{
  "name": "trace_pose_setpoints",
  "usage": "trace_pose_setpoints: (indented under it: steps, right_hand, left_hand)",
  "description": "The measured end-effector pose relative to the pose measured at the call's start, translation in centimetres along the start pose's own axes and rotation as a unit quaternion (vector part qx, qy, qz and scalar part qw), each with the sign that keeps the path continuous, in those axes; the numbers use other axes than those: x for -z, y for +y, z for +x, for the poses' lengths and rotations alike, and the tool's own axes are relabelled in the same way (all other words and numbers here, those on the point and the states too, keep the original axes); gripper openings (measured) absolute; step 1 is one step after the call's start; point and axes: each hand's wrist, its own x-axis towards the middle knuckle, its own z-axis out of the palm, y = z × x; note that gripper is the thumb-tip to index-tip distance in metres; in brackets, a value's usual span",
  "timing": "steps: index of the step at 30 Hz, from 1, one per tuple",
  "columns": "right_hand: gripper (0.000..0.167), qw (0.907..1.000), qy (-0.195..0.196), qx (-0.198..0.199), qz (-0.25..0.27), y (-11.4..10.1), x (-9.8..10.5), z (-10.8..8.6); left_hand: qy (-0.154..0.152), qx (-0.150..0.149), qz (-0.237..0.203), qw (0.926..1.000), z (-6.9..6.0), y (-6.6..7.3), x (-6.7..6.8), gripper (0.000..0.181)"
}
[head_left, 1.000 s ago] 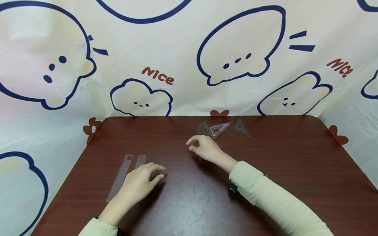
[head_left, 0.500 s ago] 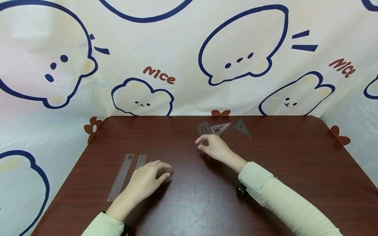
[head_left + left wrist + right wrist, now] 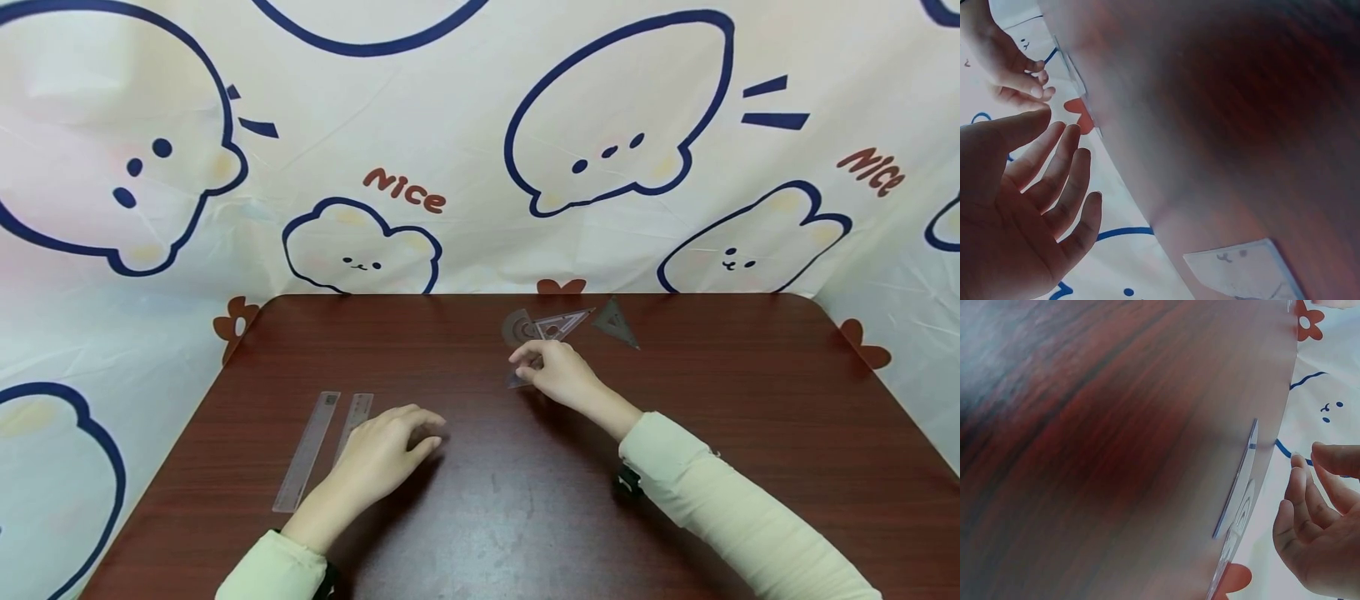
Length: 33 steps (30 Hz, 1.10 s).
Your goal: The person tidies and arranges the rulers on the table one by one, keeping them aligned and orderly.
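My left hand (image 3: 378, 454) hovers over the table with fingers loosely bent and nothing held; the left wrist view shows its palm (image 3: 1016, 231). Beside it lie a long clear ruler (image 3: 307, 454) and a shorter clear ruler (image 3: 358, 410), partly covered by the hand. My right hand (image 3: 562, 373) is above the table, fingers loosely curved, holding nothing visible. Under its fingertips a clear piece (image 3: 516, 382) shows only a corner; the right wrist view shows it (image 3: 1236, 481) apart from the right hand (image 3: 1322, 525). Behind are a protractor (image 3: 517, 327), a clear set square (image 3: 570, 322) and a grey-green one (image 3: 615, 323).
The dark wooden table (image 3: 480, 533) meets a patterned cloth backdrop (image 3: 480, 167) at its far edge. Cloth also hangs along the left and right sides.
Both hands have moved to the right, still holding nothing visible. A corner of the clear piece now shows left of my right fingertips, and more of the shorter ruler is uncovered.
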Motion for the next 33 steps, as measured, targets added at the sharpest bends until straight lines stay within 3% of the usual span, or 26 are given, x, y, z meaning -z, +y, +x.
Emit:
trace_pose_setpoints:
  steps: [23, 33]
  right_hand:
    - [0.015, 0.9996, 0.018, -0.006, -0.018, 1.8, 1.5, -0.8]
    - [0.017, 0.9994, 0.026, -0.004, -0.023, 2.5, 2.2, -1.3]
  left_hand:
    - [-0.022, -0.019, 0.0, 0.9996, 1.4, 0.7, -0.5, 0.019]
    - [-0.011, -0.039, 0.002, 0.9992, 2.4, 0.8, -0.9, 0.019]
